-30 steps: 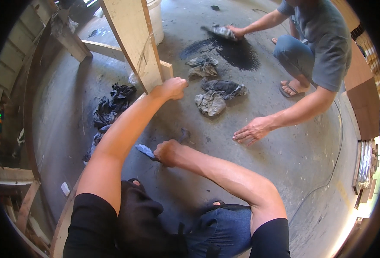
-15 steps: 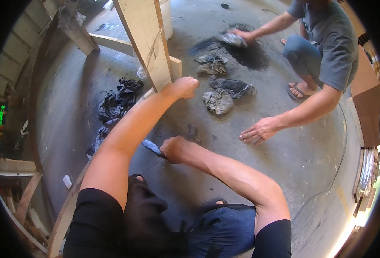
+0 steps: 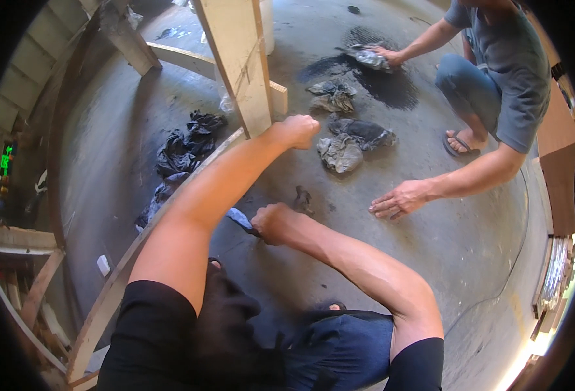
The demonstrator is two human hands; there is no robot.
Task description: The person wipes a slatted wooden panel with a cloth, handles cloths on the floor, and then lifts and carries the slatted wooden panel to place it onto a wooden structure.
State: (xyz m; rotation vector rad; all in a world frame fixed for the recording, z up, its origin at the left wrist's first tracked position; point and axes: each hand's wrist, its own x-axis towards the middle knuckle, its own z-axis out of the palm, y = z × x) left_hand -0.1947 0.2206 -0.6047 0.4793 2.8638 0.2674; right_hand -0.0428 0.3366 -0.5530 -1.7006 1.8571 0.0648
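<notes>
My left hand (image 3: 298,132) is closed in a fist beside the foot of an upright wooden post (image 3: 240,62); whether anything is inside the fist is hidden. Lower down, my right hand (image 3: 273,223) is closed too, with a small pale and dark piece (image 3: 239,218) sticking out on its left side. I cannot make out what that piece is. Past my right hand a small dark scrap (image 3: 302,200) lies on the concrete floor. Farther off are crumpled grey rags (image 3: 341,154) and a dark rag (image 3: 364,133).
A squatting co-worker (image 3: 505,72) presses a grey cloth (image 3: 369,57) on a black wet stain (image 3: 392,88), their other hand (image 3: 401,199) low over the floor. Black crumpled cloths (image 3: 186,146) lie left of the post. A wooden rail (image 3: 121,274) runs beside my left arm.
The whole view has shifted slightly, so things sit farther right. The co-worker's cloth has moved a little right across the stain. Both my hands stay closed in about the same places.
</notes>
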